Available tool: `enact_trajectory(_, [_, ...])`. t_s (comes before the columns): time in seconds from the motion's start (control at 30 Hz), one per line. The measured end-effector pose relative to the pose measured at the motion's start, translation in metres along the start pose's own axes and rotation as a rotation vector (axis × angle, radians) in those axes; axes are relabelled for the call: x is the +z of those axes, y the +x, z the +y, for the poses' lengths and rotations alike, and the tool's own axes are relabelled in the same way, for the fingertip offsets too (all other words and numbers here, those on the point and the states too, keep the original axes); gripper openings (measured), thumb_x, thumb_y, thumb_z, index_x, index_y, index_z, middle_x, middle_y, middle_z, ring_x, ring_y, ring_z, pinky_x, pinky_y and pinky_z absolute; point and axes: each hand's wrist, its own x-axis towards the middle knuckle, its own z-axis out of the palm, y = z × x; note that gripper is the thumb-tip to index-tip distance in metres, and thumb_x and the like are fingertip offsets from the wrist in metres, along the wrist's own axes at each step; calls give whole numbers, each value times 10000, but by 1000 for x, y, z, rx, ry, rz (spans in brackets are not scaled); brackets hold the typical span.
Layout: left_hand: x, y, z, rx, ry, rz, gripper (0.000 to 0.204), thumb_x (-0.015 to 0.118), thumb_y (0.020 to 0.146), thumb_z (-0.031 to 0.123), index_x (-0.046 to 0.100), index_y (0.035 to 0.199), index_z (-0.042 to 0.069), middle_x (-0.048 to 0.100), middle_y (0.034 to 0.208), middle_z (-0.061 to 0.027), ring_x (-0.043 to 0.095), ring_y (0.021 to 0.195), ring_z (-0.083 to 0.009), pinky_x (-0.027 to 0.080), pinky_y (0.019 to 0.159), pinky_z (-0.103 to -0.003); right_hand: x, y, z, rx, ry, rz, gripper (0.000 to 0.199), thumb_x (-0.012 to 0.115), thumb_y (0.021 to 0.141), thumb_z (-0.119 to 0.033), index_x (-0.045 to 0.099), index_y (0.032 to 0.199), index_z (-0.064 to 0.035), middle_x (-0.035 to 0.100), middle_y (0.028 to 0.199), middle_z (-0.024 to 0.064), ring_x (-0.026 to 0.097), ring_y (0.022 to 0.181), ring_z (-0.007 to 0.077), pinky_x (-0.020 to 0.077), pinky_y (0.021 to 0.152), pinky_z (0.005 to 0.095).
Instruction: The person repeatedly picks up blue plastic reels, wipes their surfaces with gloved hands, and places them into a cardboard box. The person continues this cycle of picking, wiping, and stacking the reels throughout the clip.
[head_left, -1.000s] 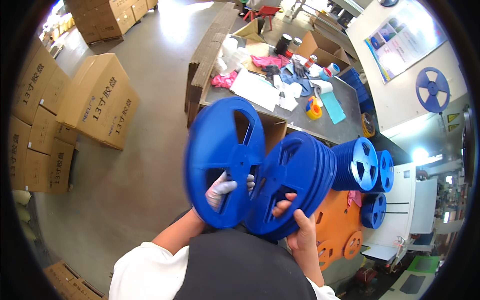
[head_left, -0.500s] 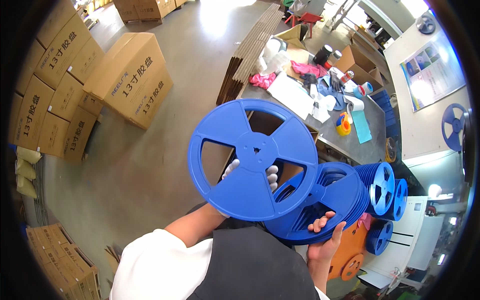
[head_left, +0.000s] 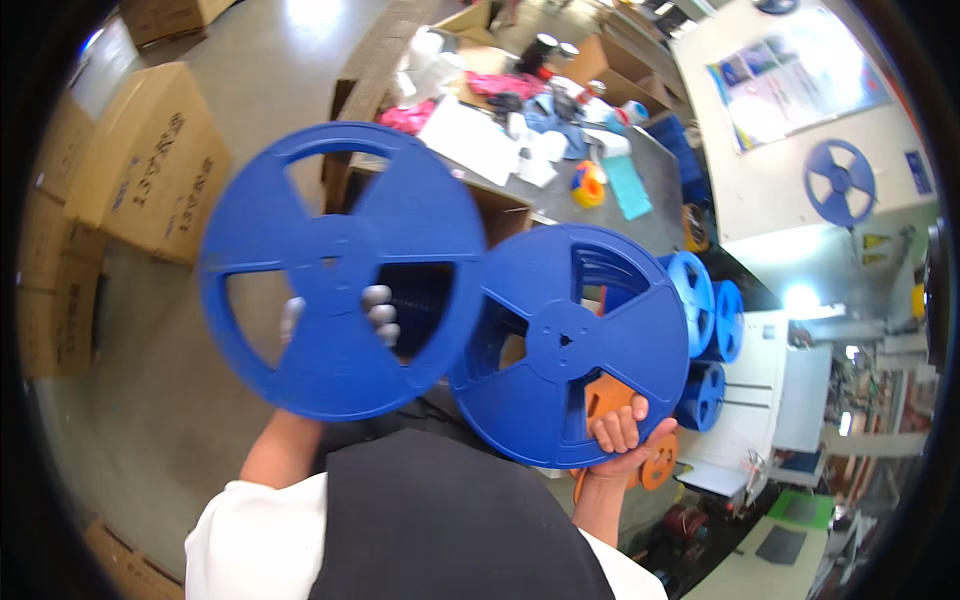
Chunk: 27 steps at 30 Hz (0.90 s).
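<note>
A large blue plastic reel [head_left: 335, 372] with wedge-shaped windows faces me on the left. My left hand [head_left: 381, 315] grips it from behind; its white-covered fingers show through the lower windows, and the palm is hidden. To the right, and slightly overlapping it in view, is a second blue reel [head_left: 628, 350]. Layered rims in its upper window suggest several reels stacked behind. My right hand [head_left: 622, 432] holds this stack at its lower right, with bare fingers curled through a window and the thumb outside the rim.
A grey worktable [head_left: 650, 175] ahead carries paper, cloths, bottles and an orange-yellow tape roll [head_left: 588, 187]. Cardboard boxes [head_left: 150, 165] stand at left. More blue reels [head_left: 690, 300] and an orange reel [head_left: 658, 462] are at right. Another reel [head_left: 840, 182] hangs on the white wall panel.
The view has turned right. The left reel has moved left, away from the right-hand reels. The right stack has come up and now faces me, with my right fingers through its window.
</note>
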Motion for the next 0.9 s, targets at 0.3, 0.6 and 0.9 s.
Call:
enact_trajectory(0.3, [4, -19, 30, 169, 176, -79, 734, 594, 969, 442, 325, 1489, 0, 495, 1372, -243, 492, 1296, -353, 445, 1101, -458, -5, 2, -11, -92, 202, -167, 390, 556, 1008, -453, 514, 982, -66, 405, 555, -64, 365, 472, 38, 324, 477, 220])
enact_trajectory(0.6, [1, -19, 19, 207, 253, 82, 762, 615, 952, 427, 302, 1512, 15, 452, 1440, -206, 532, 1235, -319, 485, 1061, -421, -4, 13, -5, -74, 273, -51, 462, 586, 968, -522, 531, 1007, -64, 446, 601, -42, 420, 523, 68, 356, 536, 251])
enact_trajectory(0.9, [-8, -20, 20, 170, 333, 189, 744, 550, 971, 475, 348, 1476, -32, 513, 1389, -213, 572, 1178, -320, 492, 1043, -425, 6, 17, -6, -46, 200, -46, 411, 602, 978, -467, 504, 996, -69, 437, 594, -32, 416, 511, 79, 349, 505, 247])
